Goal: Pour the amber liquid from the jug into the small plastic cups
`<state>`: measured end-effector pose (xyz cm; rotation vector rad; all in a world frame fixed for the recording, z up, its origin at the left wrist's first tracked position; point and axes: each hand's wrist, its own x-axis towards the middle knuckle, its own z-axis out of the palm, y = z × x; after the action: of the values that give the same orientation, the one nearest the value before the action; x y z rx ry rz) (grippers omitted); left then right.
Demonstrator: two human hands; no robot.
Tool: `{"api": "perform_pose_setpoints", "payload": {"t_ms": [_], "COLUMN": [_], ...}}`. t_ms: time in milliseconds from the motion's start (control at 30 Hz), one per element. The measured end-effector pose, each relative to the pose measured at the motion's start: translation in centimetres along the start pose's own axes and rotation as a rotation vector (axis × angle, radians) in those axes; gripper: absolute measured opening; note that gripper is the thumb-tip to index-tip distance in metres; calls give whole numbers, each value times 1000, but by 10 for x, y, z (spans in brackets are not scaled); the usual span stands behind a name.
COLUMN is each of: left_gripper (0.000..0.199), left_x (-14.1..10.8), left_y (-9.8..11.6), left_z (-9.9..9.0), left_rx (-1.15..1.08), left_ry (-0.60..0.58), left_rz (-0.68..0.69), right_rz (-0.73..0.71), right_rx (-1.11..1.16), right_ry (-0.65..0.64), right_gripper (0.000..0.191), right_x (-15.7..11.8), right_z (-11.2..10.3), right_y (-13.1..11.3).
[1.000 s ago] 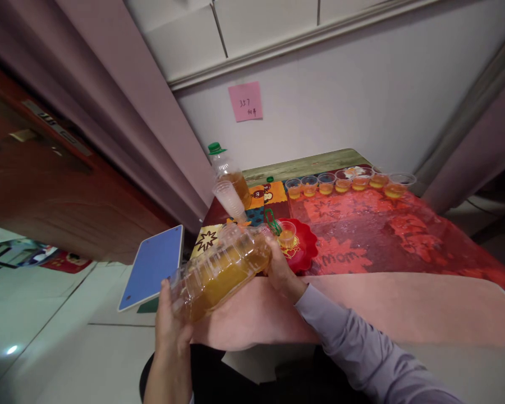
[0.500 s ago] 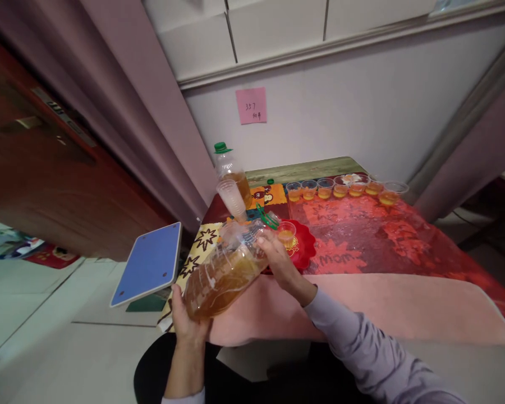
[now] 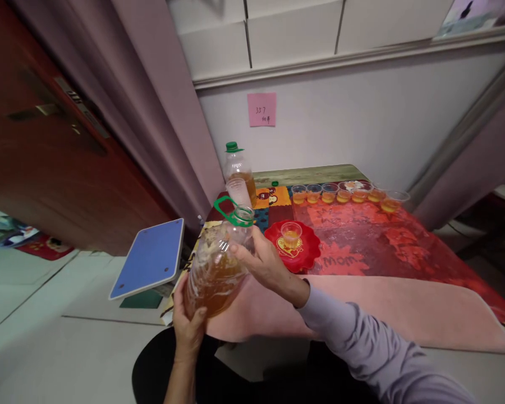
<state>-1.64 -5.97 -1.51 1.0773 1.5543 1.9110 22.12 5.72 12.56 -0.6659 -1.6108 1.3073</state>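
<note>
At the near-left edge of the red-patterned counter (image 3: 387, 238), your left grip (image 3: 189, 328) cups the base and your right grip (image 3: 271, 266) clasps the shoulder of the tilted, clear plastic bottle of amber liquid (image 3: 216, 269), which could spill from its uncapped mouth if either slips.

Wrinkled pale lavender sleeve (image 3: 362, 336), dark wristband (image 3: 307, 285), black legwear (image 3: 155, 367)

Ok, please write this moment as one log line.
left hand: holding bottle low; right hand: holding bottle near neck; bottle: tilted, mouth up; cup: on red plate
</note>
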Motion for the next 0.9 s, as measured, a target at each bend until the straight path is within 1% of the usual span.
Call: {"api": "perform_pose_setpoints", "payload": {"t_ms": [67,133,167,200,267,300,333,400,467,533,667,733,833,900], "left_gripper": [111,109,109,109,107,105,103,100,100,101,97,92,89,90], "left_x": [-1,-2,-2,-3,-5,-6,-6,-7,-7,-6,-2,1,6,8], "left_y": [-4,-6,-5,-4,1,5,9,17,21,21,12,8,5,4], "left_z": [-2,-1,0,1,6,8,10,14,16,15,10,8,6,5], "left_rx": [26,31,28,23,5,-5,-13,-23,-24,-21,-11,-2,39,66], "left_ry": [17,40,53,69,99,112,124,146,162,168,193,202,209,205], "left_rz": [22,21,13,5,-5,-5,-3,-6,-18,-30,-60,-73,-67,-66], "right_rz": [8,10,1,-27,-67,-43,20,156,239,258,256,251,234,229], "right_rx": [11,-95,-196,-331,-614,-762,-902,-1094,-1195,-1238,-1205,-1186,-1085,-974], "right_ry": [-47,-35,12,50,98,93,73,-5,-77,-106,-77,-55,-2,64], "right_gripper": [72,82,86,84,76,74,74,78,81,76,54,51,55,57], "right_x": [3,7,10,12,17,19,21,22,22,21,21,22,23,23], "right_z": [-7,-29,-45,-64,-104,-123,-139,-160,-165,-160,-146,-145,-157,-176], "right_y": [3,11,16,21,33,38,43,50,55,55,48,44,36,32]}}
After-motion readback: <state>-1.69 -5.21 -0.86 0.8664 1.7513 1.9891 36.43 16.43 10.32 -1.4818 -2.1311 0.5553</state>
